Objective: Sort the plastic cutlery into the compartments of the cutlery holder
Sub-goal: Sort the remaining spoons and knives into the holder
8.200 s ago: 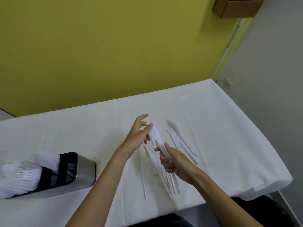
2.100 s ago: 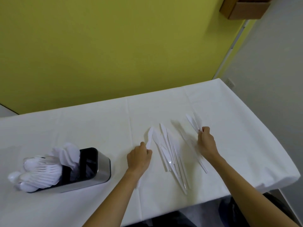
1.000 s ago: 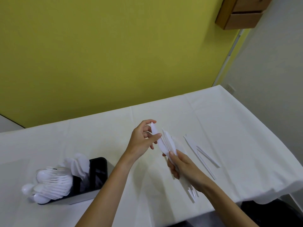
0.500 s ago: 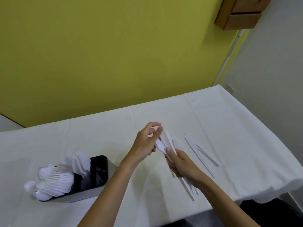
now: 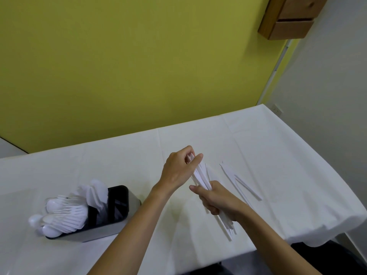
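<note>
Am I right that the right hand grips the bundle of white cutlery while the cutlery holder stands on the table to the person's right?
Not quite: the head view shows the cutlery holder on the person's left; the right hand does grip the bundle.

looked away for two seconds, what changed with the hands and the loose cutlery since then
Both hands rose off the cloth: the right hand now grips a lifted bundle of cutlery, and the left hand pinches its top ends. Some loose pieces remain on it; the cutlery holder is unchanged.
</note>
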`<state>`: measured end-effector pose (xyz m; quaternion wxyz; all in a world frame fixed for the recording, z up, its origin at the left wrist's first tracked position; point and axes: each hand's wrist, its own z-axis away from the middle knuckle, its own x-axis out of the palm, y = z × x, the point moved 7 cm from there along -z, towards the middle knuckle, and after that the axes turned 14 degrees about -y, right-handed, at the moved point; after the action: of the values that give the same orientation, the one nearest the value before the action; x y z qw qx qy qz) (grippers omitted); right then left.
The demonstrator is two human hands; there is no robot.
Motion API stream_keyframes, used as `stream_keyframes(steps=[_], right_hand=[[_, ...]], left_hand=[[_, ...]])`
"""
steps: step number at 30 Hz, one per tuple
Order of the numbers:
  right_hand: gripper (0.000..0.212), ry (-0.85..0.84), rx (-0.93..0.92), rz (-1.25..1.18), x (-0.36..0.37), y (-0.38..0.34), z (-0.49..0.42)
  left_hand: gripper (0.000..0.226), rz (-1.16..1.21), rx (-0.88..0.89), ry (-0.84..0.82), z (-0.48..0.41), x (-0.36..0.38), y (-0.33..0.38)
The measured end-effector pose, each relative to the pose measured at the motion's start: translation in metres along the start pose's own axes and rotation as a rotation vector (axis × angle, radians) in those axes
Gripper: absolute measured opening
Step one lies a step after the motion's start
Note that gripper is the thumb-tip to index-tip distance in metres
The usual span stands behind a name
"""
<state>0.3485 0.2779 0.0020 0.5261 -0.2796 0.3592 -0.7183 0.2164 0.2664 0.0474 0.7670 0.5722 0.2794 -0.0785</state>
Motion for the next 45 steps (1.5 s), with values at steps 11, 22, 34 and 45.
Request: stream_keyframes(steps=[11, 22, 34, 45], right_hand=[[0.021, -0.027, -0.194, 0.062, 0.003, -0.026, 0.008], [0.039, -0.219, -0.082, 0.433, 0.016, -0.039, 0.0], [0.036, -0.036, -0.194, 0.431, 0.013, -0.049, -0.01], [0.04, 0.549, -0.411, -0.276, -0.022, -0.055, 0.003]], left_hand=[[0.029, 0.062, 0.025, 0.017, -0.004, -0.004, 0.005], [0.052, -0.197, 0.019, 0.137, 0.003, -0.02, 0.011], [0.037, 0.183, -0.018, 0.136, 0.009, -0.035, -0.004], [0.065, 1.16, -0.192, 0.459, 0.068, 0.019, -0.051]])
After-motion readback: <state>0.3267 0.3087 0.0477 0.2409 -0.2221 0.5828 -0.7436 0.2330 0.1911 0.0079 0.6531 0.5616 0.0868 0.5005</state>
